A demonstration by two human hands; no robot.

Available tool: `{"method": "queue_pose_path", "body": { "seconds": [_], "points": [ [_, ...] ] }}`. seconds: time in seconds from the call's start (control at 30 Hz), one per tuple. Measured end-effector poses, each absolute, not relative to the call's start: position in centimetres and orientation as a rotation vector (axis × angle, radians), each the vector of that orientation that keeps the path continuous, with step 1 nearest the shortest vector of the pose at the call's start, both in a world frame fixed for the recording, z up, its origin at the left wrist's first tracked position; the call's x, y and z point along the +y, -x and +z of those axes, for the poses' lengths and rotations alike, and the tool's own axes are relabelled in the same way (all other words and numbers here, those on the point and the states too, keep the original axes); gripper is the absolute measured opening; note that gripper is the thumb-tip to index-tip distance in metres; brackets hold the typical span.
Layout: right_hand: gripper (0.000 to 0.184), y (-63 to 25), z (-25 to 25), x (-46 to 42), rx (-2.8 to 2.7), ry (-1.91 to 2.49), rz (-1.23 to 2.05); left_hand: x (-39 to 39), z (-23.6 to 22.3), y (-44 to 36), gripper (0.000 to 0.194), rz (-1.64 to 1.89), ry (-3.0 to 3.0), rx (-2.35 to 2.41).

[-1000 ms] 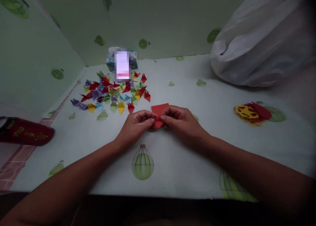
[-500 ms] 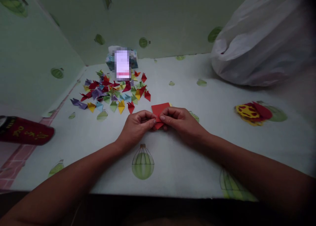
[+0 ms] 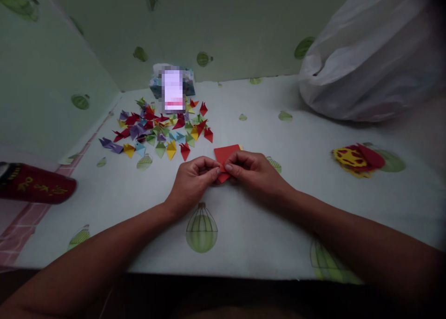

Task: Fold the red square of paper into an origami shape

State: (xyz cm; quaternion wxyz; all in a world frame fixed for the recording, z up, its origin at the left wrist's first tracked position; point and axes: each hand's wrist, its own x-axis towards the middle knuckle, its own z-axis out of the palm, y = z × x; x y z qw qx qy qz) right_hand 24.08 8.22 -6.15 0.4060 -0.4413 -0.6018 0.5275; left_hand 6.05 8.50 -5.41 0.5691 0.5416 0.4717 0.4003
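Barely any shift in the head view versus a second ago: bare left hand (image 3: 193, 177) and bare right hand (image 3: 256, 172) sit almost where they were, both pinching the folded red paper (image 3: 227, 153) low down between thumbs and fingers, over the white balloon-print tablecloth (image 3: 244, 254). Multicoloured folded-paper pieces (image 3: 171, 150) lie scattered beyond the left hand; flat yellow-and-red cutouts (image 3: 351, 157) lie well right, nearer than the bulging white plastic bag (image 3: 365, 68).

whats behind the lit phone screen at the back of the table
A blue-patterned box, probably tissues, shows on both sides of the lit phone screen, with a white tuft at its upper left. The screen hides the box's middle.
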Motion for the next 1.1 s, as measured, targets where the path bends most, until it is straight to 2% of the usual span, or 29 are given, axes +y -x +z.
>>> {"method": "queue_pose_path", "body": {
  "seconds": [0.73,1.1],
  "points": [
    [0.018,-23.63,-6.59,7.77,-1.798,1.117,0.859,8.13,-5.56,-6.19,0.011,0.975,-1.218,1.094],
    [0.017,-23.55,-6.73,7.58,-1.836,1.111,0.73,8.6,-5.74,-5.88,0.02,0.907,-1.236,1.035]
  ]
}}
